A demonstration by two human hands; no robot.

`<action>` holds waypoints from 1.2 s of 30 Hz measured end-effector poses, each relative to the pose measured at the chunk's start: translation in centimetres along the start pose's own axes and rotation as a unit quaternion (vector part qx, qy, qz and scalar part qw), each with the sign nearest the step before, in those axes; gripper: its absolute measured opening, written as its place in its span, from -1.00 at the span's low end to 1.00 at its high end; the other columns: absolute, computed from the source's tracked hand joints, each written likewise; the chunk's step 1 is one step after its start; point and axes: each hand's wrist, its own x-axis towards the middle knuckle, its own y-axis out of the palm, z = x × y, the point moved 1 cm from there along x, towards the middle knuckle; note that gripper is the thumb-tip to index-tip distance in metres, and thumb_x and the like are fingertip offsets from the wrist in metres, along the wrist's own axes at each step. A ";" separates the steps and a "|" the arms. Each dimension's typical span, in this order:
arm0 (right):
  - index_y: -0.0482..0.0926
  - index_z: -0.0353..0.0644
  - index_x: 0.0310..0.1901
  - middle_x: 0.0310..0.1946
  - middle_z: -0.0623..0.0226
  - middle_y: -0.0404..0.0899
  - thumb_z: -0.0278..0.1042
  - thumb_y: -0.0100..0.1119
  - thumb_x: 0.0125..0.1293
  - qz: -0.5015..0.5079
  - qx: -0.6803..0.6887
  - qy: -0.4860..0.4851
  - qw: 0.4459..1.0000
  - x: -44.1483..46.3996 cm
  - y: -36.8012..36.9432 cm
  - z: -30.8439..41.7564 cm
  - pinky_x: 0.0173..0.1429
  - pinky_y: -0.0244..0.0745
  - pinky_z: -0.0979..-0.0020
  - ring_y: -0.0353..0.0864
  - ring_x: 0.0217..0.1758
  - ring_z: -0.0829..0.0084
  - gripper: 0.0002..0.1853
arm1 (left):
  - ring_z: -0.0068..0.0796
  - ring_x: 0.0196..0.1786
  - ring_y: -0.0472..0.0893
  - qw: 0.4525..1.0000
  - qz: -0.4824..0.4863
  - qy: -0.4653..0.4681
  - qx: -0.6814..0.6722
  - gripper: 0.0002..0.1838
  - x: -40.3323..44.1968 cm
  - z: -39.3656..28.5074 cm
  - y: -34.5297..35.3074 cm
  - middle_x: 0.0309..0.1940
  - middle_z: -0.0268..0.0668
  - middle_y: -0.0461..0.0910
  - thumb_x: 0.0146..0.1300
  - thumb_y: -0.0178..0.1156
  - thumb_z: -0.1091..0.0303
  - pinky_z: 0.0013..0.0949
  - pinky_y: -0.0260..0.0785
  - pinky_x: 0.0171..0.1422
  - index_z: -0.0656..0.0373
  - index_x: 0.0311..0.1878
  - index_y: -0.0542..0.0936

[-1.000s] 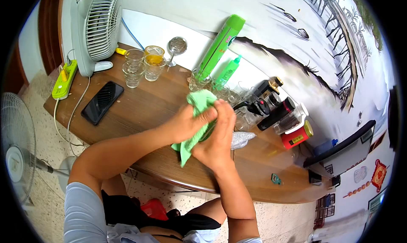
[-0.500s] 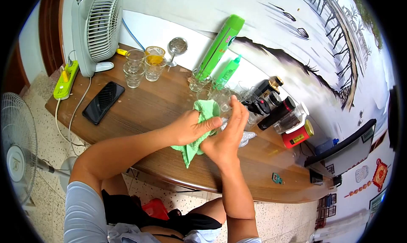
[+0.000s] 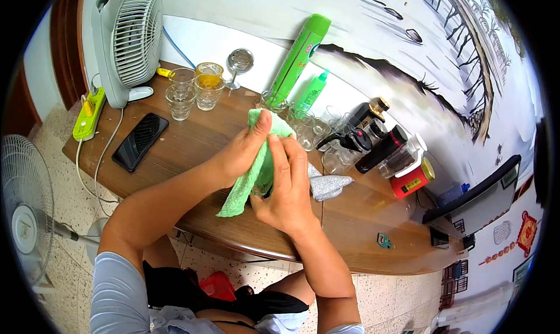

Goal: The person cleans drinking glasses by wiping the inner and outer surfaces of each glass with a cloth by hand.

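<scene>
My left hand grips a green cloth, its thumb pointing up over the cloth's top. Against the cloth's other side is my right hand, fingers curled round it and a glass that shows partly between the palms. Most of that glass is hidden by the cloth and fingers. Just right of my right hand a silvery grey cloth lies on the wooden table. Behind my hands stand several clear glasses and a glass pot with a black handle.
A black phone, stacked glasses, a power strip and a white fan are at the left. Green bottles, a black flask and a red can line the wall side. Another fan stands lower left.
Both hands have moved slightly left with the green cloth. My right hand's fingers, stretched out before, now curl against the cloth, and the silvery cloth shows more fully.
</scene>
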 end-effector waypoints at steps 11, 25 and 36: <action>0.22 -0.44 0.58 0.33 -0.23 0.33 -0.64 0.45 -0.11 -0.078 -0.051 0.071 0.993 0.1 -1.1 -1.9 0.46 0.37 -0.08 0.38 0.38 -0.27 0.09 | -0.46 0.17 0.57 0.978 0.052 -0.010 0.201 -0.14 -0.5 2.6 0.6 0.16 -0.23 0.61 0.58 -0.02 -0.41 -0.32 0.48 0.25 0.27 0.48 0.42; 0.04 -0.43 0.65 0.48 -0.28 0.24 -0.53 0.59 -0.18 0.014 0.021 -0.023 0.999 0.4 -1.1 -0.5 0.68 0.18 -0.19 0.26 0.57 -0.34 0.29 | -0.33 0.31 0.65 0.992 0.034 -0.042 -0.111 0.00 0.1 -0.6 0.3 0.28 -0.15 0.62 0.48 -0.28 -0.60 -0.18 0.58 0.39 0.20 0.42 0.50; 0.17 -0.36 0.54 0.43 -0.28 0.26 -0.57 0.54 -0.12 -0.055 0.033 0.115 0.991 0.1 -1.6 -1.3 0.61 0.26 -0.12 0.31 0.51 -0.30 0.11 | -0.49 0.12 0.64 0.999 0.013 -0.019 0.044 -0.14 -0.2 1.1 0.9 0.09 -0.25 0.64 0.56 -0.11 -0.48 -0.31 0.56 0.22 0.24 0.36 0.50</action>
